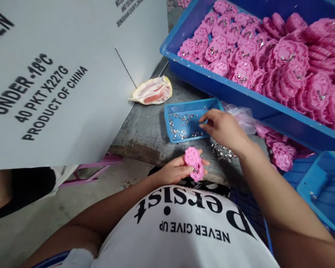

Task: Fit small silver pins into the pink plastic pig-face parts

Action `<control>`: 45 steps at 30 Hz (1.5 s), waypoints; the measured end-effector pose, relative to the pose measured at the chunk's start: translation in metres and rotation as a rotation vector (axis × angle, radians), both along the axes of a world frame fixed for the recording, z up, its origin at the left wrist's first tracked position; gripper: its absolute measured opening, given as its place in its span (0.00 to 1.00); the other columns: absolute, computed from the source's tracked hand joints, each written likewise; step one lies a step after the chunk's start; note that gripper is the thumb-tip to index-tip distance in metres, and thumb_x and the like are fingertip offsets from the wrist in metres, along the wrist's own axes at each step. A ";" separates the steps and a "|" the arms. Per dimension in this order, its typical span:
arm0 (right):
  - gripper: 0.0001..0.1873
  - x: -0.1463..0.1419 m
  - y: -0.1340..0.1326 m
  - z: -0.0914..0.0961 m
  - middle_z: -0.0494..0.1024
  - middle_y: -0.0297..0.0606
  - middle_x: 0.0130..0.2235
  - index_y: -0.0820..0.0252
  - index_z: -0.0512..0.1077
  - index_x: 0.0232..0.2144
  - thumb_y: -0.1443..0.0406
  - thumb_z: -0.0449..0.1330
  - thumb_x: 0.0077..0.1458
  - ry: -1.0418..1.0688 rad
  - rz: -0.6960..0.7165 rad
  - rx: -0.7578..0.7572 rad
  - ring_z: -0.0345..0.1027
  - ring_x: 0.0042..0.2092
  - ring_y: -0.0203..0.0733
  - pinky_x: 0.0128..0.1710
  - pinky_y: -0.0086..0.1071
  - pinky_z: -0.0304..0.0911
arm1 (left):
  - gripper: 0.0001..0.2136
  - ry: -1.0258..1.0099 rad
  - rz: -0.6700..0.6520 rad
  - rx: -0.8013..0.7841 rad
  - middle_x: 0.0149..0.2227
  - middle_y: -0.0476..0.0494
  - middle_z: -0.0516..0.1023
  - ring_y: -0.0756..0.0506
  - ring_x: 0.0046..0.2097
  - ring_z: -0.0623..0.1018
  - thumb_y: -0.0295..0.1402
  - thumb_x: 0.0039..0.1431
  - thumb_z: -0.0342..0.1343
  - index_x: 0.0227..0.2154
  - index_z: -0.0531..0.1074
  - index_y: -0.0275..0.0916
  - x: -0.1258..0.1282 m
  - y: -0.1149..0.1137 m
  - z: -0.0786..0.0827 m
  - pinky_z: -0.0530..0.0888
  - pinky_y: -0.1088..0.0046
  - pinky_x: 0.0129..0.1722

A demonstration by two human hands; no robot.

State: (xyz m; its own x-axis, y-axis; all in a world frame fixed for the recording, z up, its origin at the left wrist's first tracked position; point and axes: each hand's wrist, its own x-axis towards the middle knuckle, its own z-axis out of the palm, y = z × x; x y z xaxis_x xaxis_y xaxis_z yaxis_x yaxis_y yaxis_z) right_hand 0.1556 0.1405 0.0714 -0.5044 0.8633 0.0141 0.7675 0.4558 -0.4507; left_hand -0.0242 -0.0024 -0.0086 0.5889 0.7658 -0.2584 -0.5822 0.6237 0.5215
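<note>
My left hand (173, 171) is closed around a pink plastic piece (193, 158), close to my shirt front. The piece has a raised, flower-like outline, and a small metal bit shows near its lower part by my thumb. Over the right side of a small blue tray (181, 108), my right hand (226, 128) hangs with thumb and forefinger close together. Whatever may be between those fingertips is too small to make out. Tiny shiny metal parts (184, 119) lie scattered across the tray floor. More of them form a pile (223, 152) on the table below my right wrist.
A large blue bin (240, 95) at the upper right holds many pink pieces (289, 56). More pink pieces (281, 156) lie below it, near a second blue tray (331, 219). A cut pomelo wedge (155, 91) rests beside a big white carton (80, 111). Another person's leg (25, 186) shows at left.
</note>
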 end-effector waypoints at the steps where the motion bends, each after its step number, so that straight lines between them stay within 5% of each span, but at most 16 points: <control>1: 0.07 -0.011 0.013 -0.001 0.82 0.44 0.42 0.60 0.78 0.40 0.70 0.62 0.58 -0.103 0.034 -0.052 0.75 0.41 0.48 0.42 0.38 0.66 | 0.25 -0.006 0.005 -0.009 0.57 0.32 0.79 0.40 0.50 0.82 0.32 0.63 0.64 0.63 0.72 0.42 -0.002 0.000 0.001 0.74 0.61 0.52; 7: 0.12 -0.054 0.044 -0.022 0.82 0.46 0.51 0.58 0.80 0.45 0.68 0.60 0.61 -0.433 0.164 -0.044 0.77 0.47 0.52 0.42 0.38 0.66 | 0.22 0.030 0.039 0.021 0.53 0.34 0.81 0.42 0.48 0.82 0.32 0.63 0.64 0.60 0.75 0.41 -0.014 0.002 0.006 0.72 0.64 0.52; 14: 0.10 -0.053 0.041 -0.022 0.84 0.46 0.48 0.60 0.80 0.40 0.69 0.59 0.61 -0.383 0.133 -0.086 0.77 0.46 0.50 0.41 0.36 0.63 | 0.26 0.038 0.121 0.104 0.50 0.36 0.81 0.41 0.47 0.81 0.37 0.58 0.68 0.59 0.74 0.41 -0.029 0.013 0.005 0.71 0.64 0.49; 21: 0.03 -0.035 0.047 -0.027 0.83 0.38 0.32 0.60 0.79 0.30 0.68 0.64 0.54 -0.116 -0.015 -0.205 0.73 0.35 0.42 0.38 0.33 0.63 | 0.27 0.114 0.176 0.119 0.49 0.36 0.81 0.42 0.45 0.81 0.38 0.56 0.68 0.58 0.72 0.39 -0.038 0.019 0.006 0.72 0.63 0.48; 27: 0.13 -0.022 0.046 -0.022 0.69 0.28 0.18 0.61 0.74 0.22 0.62 0.75 0.43 0.538 -0.189 -0.548 0.56 0.19 0.30 0.19 0.28 0.50 | 0.26 0.140 0.147 0.094 0.45 0.36 0.82 0.42 0.41 0.82 0.37 0.55 0.67 0.57 0.72 0.37 -0.032 0.021 0.015 0.74 0.66 0.41; 35: 0.18 -0.010 -0.014 0.015 0.81 0.37 0.26 0.62 0.77 0.23 0.58 0.80 0.38 1.021 -0.211 -0.862 0.50 0.17 0.25 0.16 0.26 0.42 | 0.24 0.165 0.282 0.033 0.44 0.34 0.82 0.40 0.38 0.82 0.39 0.59 0.59 0.56 0.68 0.34 -0.016 0.038 0.044 0.76 0.64 0.36; 39: 0.16 -0.005 -0.042 0.007 0.82 0.39 0.28 0.61 0.76 0.23 0.60 0.77 0.43 1.133 -0.291 -0.966 0.45 0.17 0.23 0.16 0.25 0.40 | 0.23 0.178 0.307 0.021 0.43 0.35 0.82 0.40 0.37 0.82 0.40 0.58 0.58 0.53 0.68 0.34 -0.009 0.041 0.050 0.76 0.64 0.34; 45: 0.17 -0.003 -0.063 -0.007 0.77 0.32 0.25 0.61 0.76 0.23 0.58 0.78 0.41 1.243 -0.408 -0.908 0.45 0.18 0.23 0.17 0.25 0.40 | 0.20 0.269 0.319 0.033 0.47 0.34 0.81 0.40 0.41 0.82 0.39 0.61 0.58 0.53 0.68 0.34 0.002 0.039 0.056 0.77 0.64 0.37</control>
